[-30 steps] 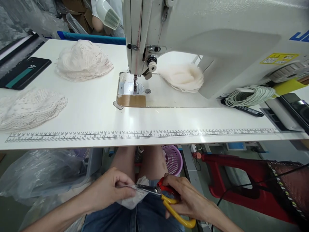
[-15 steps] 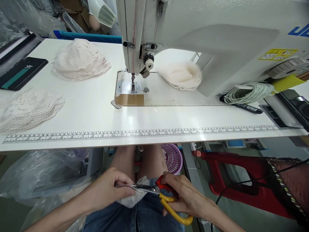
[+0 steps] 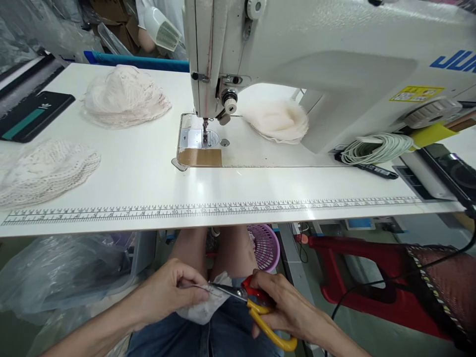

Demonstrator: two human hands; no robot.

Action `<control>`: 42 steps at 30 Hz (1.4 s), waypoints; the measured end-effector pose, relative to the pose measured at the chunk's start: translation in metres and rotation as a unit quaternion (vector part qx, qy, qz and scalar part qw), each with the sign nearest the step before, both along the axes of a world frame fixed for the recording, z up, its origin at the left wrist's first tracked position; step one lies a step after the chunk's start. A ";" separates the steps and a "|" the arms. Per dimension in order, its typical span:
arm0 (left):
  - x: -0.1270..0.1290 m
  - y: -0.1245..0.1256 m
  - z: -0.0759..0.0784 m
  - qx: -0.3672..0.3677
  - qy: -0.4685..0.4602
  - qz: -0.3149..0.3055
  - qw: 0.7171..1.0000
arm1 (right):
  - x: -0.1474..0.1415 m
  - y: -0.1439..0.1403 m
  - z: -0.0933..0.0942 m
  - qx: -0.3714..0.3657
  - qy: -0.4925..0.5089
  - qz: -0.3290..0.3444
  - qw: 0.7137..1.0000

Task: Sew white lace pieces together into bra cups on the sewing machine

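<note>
Over my lap, my left hand [image 3: 186, 290] pinches the edge of a small piece of white fabric [image 3: 204, 311], which hangs below the fingers. My right hand [image 3: 280, 302] grips scissors [image 3: 267, 325] with one red and one yellow handle. Their blades point left and lie at the fabric's edge, close to my left fingertips. The blade tips are partly hidden, so I cannot tell whether they are cutting.
A sewing machine [image 3: 297, 54] stands on the white table [image 3: 141, 183]. White fabric pieces [image 3: 124, 96], lacy ones [image 3: 48, 171] and cream ones [image 3: 277, 121] lie there, with a phone [image 3: 35, 116] and coiled cord [image 3: 377, 148]. Below are a purple basket [image 3: 268, 248] and a red stool [image 3: 357, 292].
The scissors' blades have shifted slightly against the fabric and look more closed. My left hand keeps its pinch. The view has tilted a little, showing more of the machine's top.
</note>
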State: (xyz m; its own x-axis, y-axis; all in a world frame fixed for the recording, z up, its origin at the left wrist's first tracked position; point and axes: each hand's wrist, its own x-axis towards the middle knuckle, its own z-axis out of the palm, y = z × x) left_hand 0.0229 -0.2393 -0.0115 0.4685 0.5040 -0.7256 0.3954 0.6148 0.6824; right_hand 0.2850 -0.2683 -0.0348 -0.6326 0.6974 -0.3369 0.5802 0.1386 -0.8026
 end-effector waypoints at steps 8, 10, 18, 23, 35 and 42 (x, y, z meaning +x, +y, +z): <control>-0.011 0.000 -0.002 0.003 -0.011 0.012 1.000 | 0.038 0.034 0.050 0.237 -0.049 -0.141 0.960; -0.013 -0.001 -0.002 0.005 -0.021 0.019 1.000 | 0.058 0.061 0.067 0.276 -0.104 -0.161 0.942; -0.024 -0.004 -0.005 0.015 -0.103 0.063 0.993 | 0.111 0.142 0.080 0.433 -0.289 -0.080 0.850; -0.024 0.000 -0.007 0.030 -0.107 0.054 0.992 | 0.009 0.076 0.092 0.417 -0.168 -0.089 0.889; -0.050 -0.003 0.016 0.095 -0.141 0.053 0.984 | -0.106 0.068 0.055 -0.193 0.108 0.000 0.975; -0.072 0.010 0.026 0.149 -0.144 0.053 0.977 | -0.125 0.083 0.070 -0.241 0.139 -0.001 0.960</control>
State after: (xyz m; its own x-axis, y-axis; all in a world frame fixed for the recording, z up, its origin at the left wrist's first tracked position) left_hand -0.0489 -0.2290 0.0147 0.5651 0.7294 -0.3857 0.1062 0.3992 0.9107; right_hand 0.1601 -0.1853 0.0354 -0.7438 0.5033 -0.4398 0.3348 -0.2890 -0.8969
